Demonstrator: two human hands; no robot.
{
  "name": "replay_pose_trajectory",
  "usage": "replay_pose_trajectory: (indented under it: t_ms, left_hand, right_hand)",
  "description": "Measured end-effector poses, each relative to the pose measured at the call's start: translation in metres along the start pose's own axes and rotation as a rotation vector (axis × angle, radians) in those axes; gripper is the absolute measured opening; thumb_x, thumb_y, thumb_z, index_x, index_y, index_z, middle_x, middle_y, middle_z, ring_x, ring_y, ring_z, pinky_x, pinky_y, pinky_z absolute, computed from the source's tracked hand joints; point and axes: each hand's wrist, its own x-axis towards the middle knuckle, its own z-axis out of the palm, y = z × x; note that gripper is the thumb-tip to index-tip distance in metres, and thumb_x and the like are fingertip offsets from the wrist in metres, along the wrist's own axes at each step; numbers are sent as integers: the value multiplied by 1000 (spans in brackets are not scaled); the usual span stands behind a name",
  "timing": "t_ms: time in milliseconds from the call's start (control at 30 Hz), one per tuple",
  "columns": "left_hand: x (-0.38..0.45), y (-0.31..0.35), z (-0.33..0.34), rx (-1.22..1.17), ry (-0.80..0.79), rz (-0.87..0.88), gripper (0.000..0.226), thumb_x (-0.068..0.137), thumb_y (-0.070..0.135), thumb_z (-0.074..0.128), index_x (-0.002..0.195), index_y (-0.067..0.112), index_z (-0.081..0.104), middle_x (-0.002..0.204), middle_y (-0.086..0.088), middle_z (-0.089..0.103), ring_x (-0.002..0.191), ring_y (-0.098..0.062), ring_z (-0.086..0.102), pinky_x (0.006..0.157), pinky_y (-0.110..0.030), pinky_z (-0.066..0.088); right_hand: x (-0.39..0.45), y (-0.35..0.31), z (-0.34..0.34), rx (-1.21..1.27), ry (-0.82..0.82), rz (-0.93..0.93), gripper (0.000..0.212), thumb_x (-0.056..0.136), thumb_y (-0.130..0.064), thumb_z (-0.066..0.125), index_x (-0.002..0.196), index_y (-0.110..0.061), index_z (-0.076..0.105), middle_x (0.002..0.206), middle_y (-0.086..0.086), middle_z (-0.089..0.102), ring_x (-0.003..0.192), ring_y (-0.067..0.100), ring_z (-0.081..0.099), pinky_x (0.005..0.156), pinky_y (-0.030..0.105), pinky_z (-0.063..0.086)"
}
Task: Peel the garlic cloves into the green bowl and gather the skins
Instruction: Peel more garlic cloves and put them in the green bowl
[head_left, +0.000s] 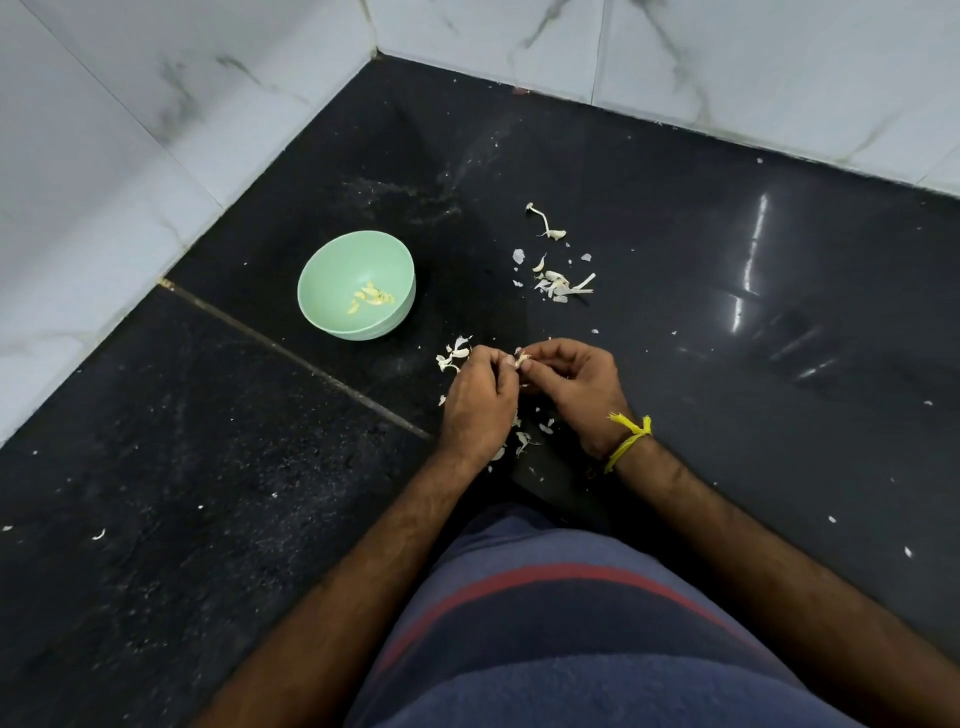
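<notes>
- My left hand (480, 400) and right hand (574, 387) meet over the black worktop (727, 338), just in front of my body, fingertips touching.
- Between them I pinch a garlic clove (521, 358): the curled fingers of both hands close on it from either side, and only a small pale bit of it shows between my fingertips.
- Whether its skin is partly off, I cannot tell; it is too small and mostly covered.
- The green bowl (332, 270) stands on the worktop to the left and a little beyond my hands, apart from them, near the marble-tiled wall (130, 156).
- Inside the bowl lie a few peeled cloves (371, 299), yellowish, clustered at the bottom.
- A loose heap of garlic skins (561, 283) with a stalk piece lies beyond my hands, to the right of the bowl.
- A curled stem piece (545, 221) lies further back, apart from that heap.
- More skins (454, 353) lie just beside my left knuckles, and further scraps (524, 439) rest on the worktop under and between my wrists.
- Small white flecks are scattered widely over the dark surface.
- A yellow thread (628, 436) is tied around my right wrist.
- My blue shirt with a red stripe (545, 623) fills the bottom of the view.
</notes>
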Motion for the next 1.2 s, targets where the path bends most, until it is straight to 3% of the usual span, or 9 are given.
replay_pose_trajectory:
  t_ms: [133,300,400,500,567,633,867,1033,1200]
  left_hand:
    - [-1,-1,0,71,-7,64,10,104,23,49,94,19,51,88,1,59,82,-16,54,66,-25,32]
    - [0,-6,-3,18,43,87,17,104,25,50,92,14,58,83,4,61,78,-16,56,71,-34,44]
    - [0,-5,-8,-37,109,130,30,103,33,54,84,12,64,73,2,62,67,-10,55,64,-33,47]
    - [2,-4,-11,-68,138,215,12,95,27,69,93,16,73,81,9,69,75,-3,62,70,-20,52]
    - [2,-4,-13,-59,140,282,12,89,20,75,101,15,76,89,11,71,81,1,64,75,-11,49]
    - [1,-5,-13,-36,149,334,9,87,16,77,96,14,78,88,9,72,81,1,64,76,-9,47]
    - [-1,-4,-14,-13,149,274,3,84,15,76,87,15,78,80,8,71,74,-5,64,66,-11,49]
    - [-1,-8,-14,32,112,292,5,84,17,74,86,13,76,78,6,70,70,-7,64,66,-26,55]
    - [-1,-10,-10,49,133,325,4,82,17,72,82,13,73,76,6,67,70,-11,62,66,-29,54]
  right_hand:
    - [2,0,3,152,38,89,13,90,-1,67,100,7,68,94,20,74,89,30,71,85,51,57]
    - [4,-4,-2,257,44,149,8,91,-2,65,97,0,70,99,21,73,93,31,70,94,56,53]
    - [4,-2,-4,248,50,153,9,89,-1,67,97,0,72,97,22,73,89,30,69,96,57,51]
    - [2,1,-4,239,37,139,14,86,-2,70,100,2,73,98,26,72,95,42,68,97,62,49]
    - [1,2,-4,244,23,123,19,86,-4,70,103,5,72,102,29,71,102,49,65,98,63,48]
    - [1,2,-5,247,11,119,24,85,-5,72,105,8,70,104,30,70,105,51,64,98,64,47]
    - [-4,-1,1,267,36,107,22,85,2,70,103,13,68,99,31,70,99,49,67,94,59,52]
    - [-7,-2,4,196,43,64,18,86,2,70,101,12,69,95,26,73,92,41,71,86,46,58]
    - [-9,-3,2,99,36,9,16,87,-3,72,100,6,72,93,18,75,92,35,72,86,41,58]
